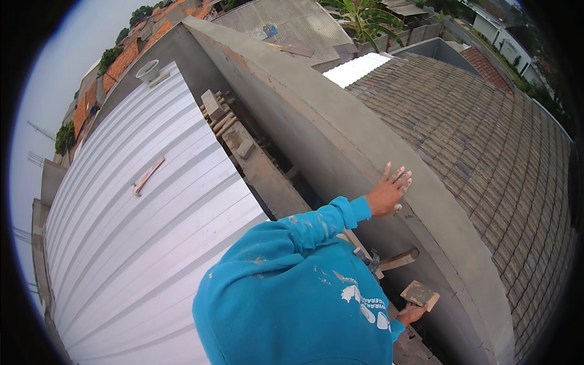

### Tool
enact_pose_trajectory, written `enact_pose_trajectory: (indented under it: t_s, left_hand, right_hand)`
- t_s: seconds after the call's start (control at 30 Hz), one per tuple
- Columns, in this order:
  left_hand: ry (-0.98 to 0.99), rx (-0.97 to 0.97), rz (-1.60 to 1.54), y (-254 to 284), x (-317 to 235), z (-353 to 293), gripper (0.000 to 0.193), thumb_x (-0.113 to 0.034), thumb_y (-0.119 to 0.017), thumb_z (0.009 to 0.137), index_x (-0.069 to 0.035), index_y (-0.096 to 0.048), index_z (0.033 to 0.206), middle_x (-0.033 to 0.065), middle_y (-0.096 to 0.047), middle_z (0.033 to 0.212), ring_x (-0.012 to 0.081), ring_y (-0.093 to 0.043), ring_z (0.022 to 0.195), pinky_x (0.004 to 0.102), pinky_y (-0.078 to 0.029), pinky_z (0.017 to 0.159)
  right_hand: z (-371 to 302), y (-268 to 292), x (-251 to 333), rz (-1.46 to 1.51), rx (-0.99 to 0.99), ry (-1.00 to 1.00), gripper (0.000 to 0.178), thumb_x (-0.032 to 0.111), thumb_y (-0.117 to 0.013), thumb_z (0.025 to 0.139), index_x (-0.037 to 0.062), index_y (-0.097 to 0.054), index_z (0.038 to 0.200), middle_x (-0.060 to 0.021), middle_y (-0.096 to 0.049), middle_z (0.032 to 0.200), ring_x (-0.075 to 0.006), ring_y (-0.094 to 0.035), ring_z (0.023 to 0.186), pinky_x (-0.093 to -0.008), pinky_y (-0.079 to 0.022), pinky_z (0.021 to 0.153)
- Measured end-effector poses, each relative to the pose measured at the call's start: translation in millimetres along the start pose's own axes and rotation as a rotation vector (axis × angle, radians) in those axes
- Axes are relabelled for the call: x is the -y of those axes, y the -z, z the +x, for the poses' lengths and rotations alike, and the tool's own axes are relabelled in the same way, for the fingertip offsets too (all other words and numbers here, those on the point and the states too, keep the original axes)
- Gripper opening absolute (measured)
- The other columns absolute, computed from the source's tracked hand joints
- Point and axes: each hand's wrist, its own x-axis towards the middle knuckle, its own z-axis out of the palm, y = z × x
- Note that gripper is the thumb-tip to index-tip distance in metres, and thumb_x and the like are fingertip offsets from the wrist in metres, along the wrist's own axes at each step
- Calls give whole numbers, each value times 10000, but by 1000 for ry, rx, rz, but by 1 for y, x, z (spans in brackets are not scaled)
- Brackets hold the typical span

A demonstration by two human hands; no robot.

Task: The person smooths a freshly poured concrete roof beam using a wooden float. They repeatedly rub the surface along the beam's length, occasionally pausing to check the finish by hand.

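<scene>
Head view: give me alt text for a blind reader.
A person in a blue sweatshirt holds a grey-smeared board in the right hand, the left hand spread over a grey wall. A hammer lies on corrugated metal roofing at left; a tiled roof lies right.

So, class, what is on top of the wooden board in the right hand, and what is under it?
A grey, mortar-like layer covers much of the wooden board. The right hand holds it; the board's underside and some fingers are covered from view.
</scene>
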Motion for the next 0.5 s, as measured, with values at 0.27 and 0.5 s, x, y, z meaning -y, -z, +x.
enact_pose_trajectory:
  t_s: [0.27,0.5]
  left_hand:
    - [-51,29,3,-4,-24,11,881,-463,-650,921,10,-272,1560,160,-201,1657,363,-140,1540,642,-5,1230]
    - [-108,37,-20,-15,-48,21,880,-472,-638,928,11,-266,1562,154,-199,1659,362,-134,1542,645,-5,1228]
  right_hand:
    - [-4,-3,5,-31,5,-6,589,397,-411,1065,-32,-370,1467,-168,-480,1439,-293,-496,1325,-481,-377,1140]
    - [-5,0,6,-8,-49,-50,606,403,-449,1051,-47,-391,1453,-180,-508,1397,-295,-523,1287,-474,-361,1147]
